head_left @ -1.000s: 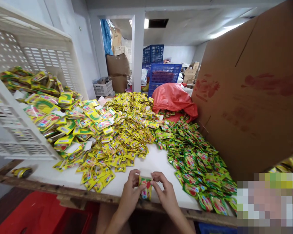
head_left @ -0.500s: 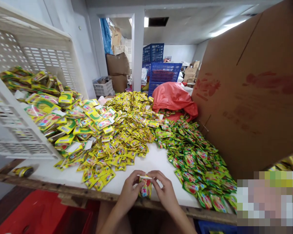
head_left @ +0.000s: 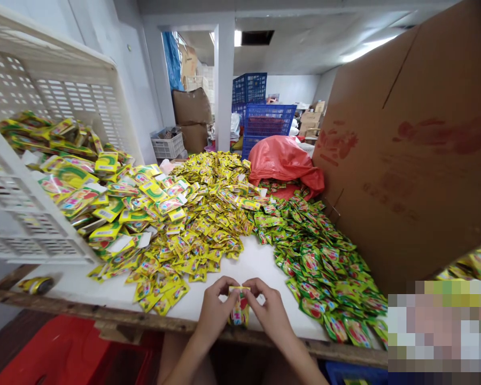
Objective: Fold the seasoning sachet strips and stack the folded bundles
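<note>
A small printed yellow carton [head_left: 239,313] stands upright between my hands at the table's near edge, its top end under my fingertips. My left hand [head_left: 218,305] pinches its upper left side, with the thumb on the front face. From the other side, my right hand [head_left: 263,305] grips the top right corner with thumb and curled fingers. Small yellow sachets [head_left: 208,230] lie heaped beyond my left hand. Green sachets [head_left: 320,267] spread out to the right of my right hand. Similar flat cartons [head_left: 112,206] spill from a white crate [head_left: 116,107] at the left.
A tall cardboard box [head_left: 404,144] walls off the right side. A red plastic bag [head_left: 282,160] sits behind the green sachets. A yellow roundish object [head_left: 36,284] lies at the left edge. Another person's blurred-out part [head_left: 441,326] appears at lower right. Blue crates [head_left: 269,120] stand behind.
The carton's white top flap, raised half a second ago, is now folded down out of sight. Both thumbs have moved up to the carton's top edge.
</note>
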### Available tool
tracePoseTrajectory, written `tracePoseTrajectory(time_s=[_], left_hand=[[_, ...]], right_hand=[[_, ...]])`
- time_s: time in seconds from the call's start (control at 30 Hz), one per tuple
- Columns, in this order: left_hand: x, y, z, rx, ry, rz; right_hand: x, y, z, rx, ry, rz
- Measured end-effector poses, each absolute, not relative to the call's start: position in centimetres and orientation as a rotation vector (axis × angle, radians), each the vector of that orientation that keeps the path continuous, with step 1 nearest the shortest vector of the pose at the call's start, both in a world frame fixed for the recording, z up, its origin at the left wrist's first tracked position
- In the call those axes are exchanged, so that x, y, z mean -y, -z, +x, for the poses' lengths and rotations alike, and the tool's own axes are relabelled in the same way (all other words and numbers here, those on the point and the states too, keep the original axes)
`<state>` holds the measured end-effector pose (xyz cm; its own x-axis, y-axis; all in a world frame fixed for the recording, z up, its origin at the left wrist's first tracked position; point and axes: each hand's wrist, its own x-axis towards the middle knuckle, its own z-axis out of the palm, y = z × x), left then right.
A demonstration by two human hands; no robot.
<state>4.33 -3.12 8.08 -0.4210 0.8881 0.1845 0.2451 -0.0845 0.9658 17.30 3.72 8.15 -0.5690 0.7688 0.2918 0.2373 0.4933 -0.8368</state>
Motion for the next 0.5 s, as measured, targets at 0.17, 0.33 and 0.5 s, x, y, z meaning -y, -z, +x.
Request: tracePoseTrajectory(time_s=[0.17,0.33,0.5], left_hand=[[3.1,-7.4,4.1,-1.585,-1.547,1.190],[4.3,-6.3,4.0,-1.505,-1.561,1.168],[5.3,-6.9,3.1,-1.539,-1.506,1.276]], right_hand=[[-3.5,-7.8,17.7,2.021,-1.103,-0.793],[-2.0,-6.2,17.0,1.917,-1.160,-0.760],[-2.5,-6.9,20.3,1.908,-1.013,-0.827]])
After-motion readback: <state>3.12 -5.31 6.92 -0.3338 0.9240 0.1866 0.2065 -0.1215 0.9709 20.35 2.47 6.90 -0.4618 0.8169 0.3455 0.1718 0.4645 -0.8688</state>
